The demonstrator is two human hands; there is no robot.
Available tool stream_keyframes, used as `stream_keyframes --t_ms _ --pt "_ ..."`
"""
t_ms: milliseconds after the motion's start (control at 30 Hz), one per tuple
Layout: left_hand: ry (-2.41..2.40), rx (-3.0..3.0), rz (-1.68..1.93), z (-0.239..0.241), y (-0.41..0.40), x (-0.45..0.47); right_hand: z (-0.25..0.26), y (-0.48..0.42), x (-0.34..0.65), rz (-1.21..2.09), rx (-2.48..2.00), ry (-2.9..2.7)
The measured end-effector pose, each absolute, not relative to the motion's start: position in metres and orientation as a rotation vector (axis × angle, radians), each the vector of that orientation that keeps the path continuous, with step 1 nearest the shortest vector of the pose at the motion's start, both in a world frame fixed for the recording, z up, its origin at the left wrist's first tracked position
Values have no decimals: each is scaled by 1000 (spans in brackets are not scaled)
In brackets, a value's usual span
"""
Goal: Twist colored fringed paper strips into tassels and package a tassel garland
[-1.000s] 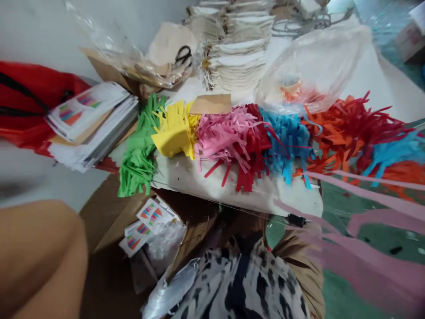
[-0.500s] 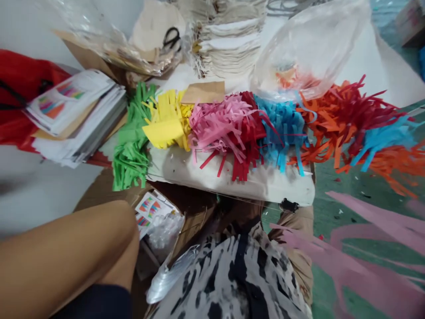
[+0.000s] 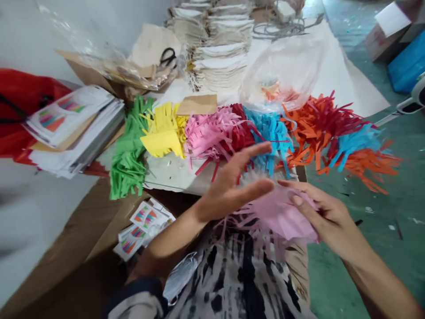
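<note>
Over my lap, my right hand (image 3: pixel 318 212) pinches a pink tissue-paper fringe (image 3: pixel 275 210) between thumb and fingers, its cut strips hanging to the left. My left hand (image 3: pixel 235 181) is open beside the fringe, thumb and fingers apart; whether it touches the paper I cannot tell. Just beyond, fringed tissue-paper bundles lie in a row along the table edge: green (image 3: pixel 128 155), yellow (image 3: pixel 166 133), pink (image 3: pixel 212 133), dark red (image 3: pixel 244 128), blue (image 3: pixel 270 133) and orange (image 3: pixel 305 137). A brown paper piece (image 3: pixel 197 104) rests behind the yellow and pink ones.
Stacks of whitish bundles (image 3: pixel 221 62) stand at the back of the table. Black-handled scissors (image 3: pixel 168 56) lie near clear plastic (image 3: pixel 285 66). At left are a paper stack (image 3: pixel 79 128) and a red bag (image 3: pixel 29 106). Printed cards (image 3: pixel 142 221) lie below the table; a blue box (image 3: pixel 408 62) stands right.
Both my hands have come into view over my lap. The pink fringe, blurred at the lower right before, is now in front of me in my right hand.
</note>
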State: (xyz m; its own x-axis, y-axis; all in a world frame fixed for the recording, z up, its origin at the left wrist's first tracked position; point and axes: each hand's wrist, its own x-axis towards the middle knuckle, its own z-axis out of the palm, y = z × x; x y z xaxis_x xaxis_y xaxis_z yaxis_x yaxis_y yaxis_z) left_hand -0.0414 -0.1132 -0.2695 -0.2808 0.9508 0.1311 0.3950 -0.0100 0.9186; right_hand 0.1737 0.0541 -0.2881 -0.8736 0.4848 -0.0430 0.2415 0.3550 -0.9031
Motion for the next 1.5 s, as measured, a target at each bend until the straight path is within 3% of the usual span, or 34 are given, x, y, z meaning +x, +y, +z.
stream_keyframes --t_ms 133,233,367,467,567,600,733,933,1067,1233,1500 --pt "1119 1043 1118 -306 -91 -38 -294 66 187 1474 -634 -2415" --pt "965 821 926 -326 -84 -53 -297 83 195 1429 -725 -2390" --pt "1200 861 929 -309 -88 -95 -307 98 195 1586 -854 -2373" --pt "1735 1170 728 -282 -95 -117 -325 100 187 1547 -857 -2403" --pt "2362 1526 686 -272 -102 -106 -348 103 177 1369 -822 -2492" --pt "2372 1682 727 -277 -104 -96 -354 106 175 1309 -803 -2531" --pt "1683 2263 737 -326 -111 -44 -366 120 172 1036 -735 -2713" --pt "2003 2221 801 -391 -119 6 -343 85 189 237 -424 -2790" --pt "2073 2215 920 -384 -121 18 -351 39 200 225 -140 -2797" --pt "2091 2270 925 -371 -126 15 -373 43 213 221 -205 -2769" --pt "2137 1828 1110 -364 -135 2 -350 69 212 381 -264 -2839"
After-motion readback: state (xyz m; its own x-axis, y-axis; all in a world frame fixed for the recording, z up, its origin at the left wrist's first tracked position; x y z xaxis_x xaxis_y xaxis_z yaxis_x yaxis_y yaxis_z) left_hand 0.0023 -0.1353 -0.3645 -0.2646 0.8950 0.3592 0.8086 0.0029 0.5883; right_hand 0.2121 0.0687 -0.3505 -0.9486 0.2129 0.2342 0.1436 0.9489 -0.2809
